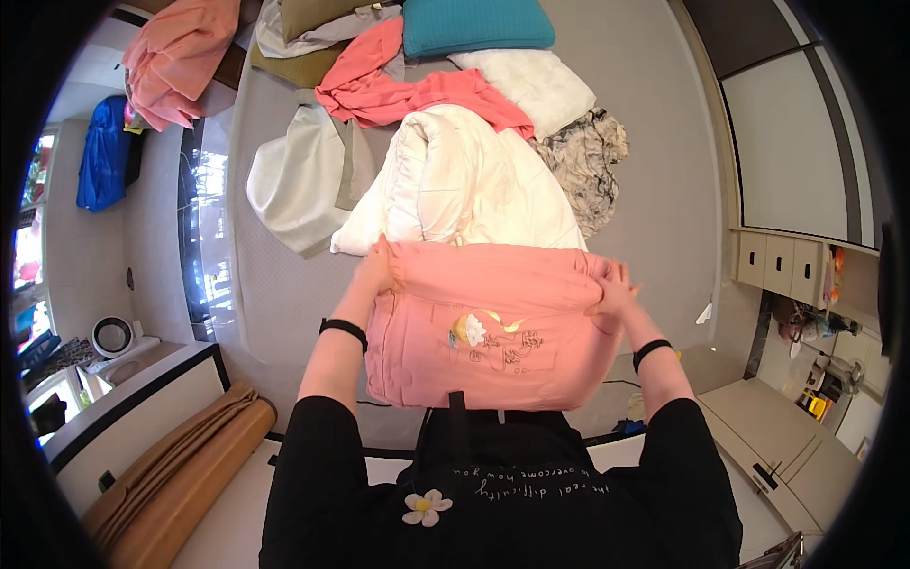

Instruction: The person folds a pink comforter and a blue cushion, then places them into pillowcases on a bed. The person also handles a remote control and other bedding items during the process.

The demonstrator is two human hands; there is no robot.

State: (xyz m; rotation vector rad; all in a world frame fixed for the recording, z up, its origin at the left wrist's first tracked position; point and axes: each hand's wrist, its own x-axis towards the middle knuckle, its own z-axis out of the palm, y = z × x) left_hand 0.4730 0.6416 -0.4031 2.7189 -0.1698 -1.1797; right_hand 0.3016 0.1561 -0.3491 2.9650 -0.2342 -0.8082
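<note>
Close against the person's black shirt [559,512], just under the clock's centre toward six o'clock, a pink cloth cover [422,332] is held out, its top edge running almost straight across and a small decorative motif showing on its front. The left hand [376,270] has its fingers clamped on the cover's ten-o'clock corner. The right hand [614,289] grips the two-o'clock corner, some of its fingers spread outward; fingertips on both sides are partly hidden by the cloth, so how many press on it is hard to tell. Both wrists wear black bands. Off at eight o'clock lies a long brown roll [190,469].

Beyond the cover, at twelve o'clock, a puffy white quilt [512,185] is heaped on the grey bed [659,161]. A silvery cloth [294,185] lies at ten o'clock, and a crumpled grey patterned cloth [588,166] between one and two. Past the quilt stretches a coral garment [427,95], with a white pillow [536,90] at one o'clock. Farthest on the bed, at twelve, rests a teal pillow [479,27].
</note>
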